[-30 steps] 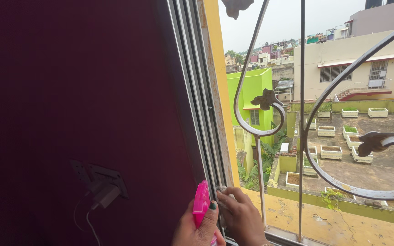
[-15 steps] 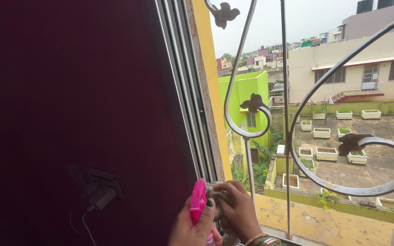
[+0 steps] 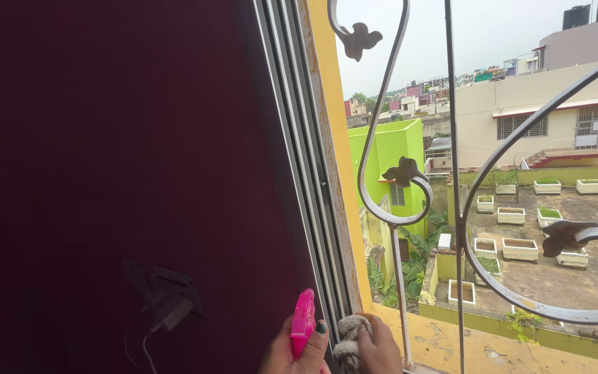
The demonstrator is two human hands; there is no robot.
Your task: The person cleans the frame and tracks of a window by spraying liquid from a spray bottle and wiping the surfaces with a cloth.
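Note:
My left hand [image 3: 292, 350] is at the bottom edge, closed around a bright pink spray bottle [image 3: 303, 323] held upright against the window frame. Just to its right, my right hand [image 3: 379, 350] grips a crumpled grey-beige cloth [image 3: 349, 336] pressed low on the sliding window track [image 3: 306, 173]. Both hands are close together, partly cut off by the frame's bottom edge.
A dark maroon wall [image 3: 105, 138] fills the left, with a wall socket and plugged cable [image 3: 164, 294]. A curled metal window grille [image 3: 396, 187] stands right of the yellow frame edge [image 3: 330, 138]. Beyond lie a yellow ledge [image 3: 472, 343], rooftops and planters.
The view has shifted slightly. My right hand now holds the bunched cloth against the track's lower end; the pink bottle stays in the left hand at about the same spot.

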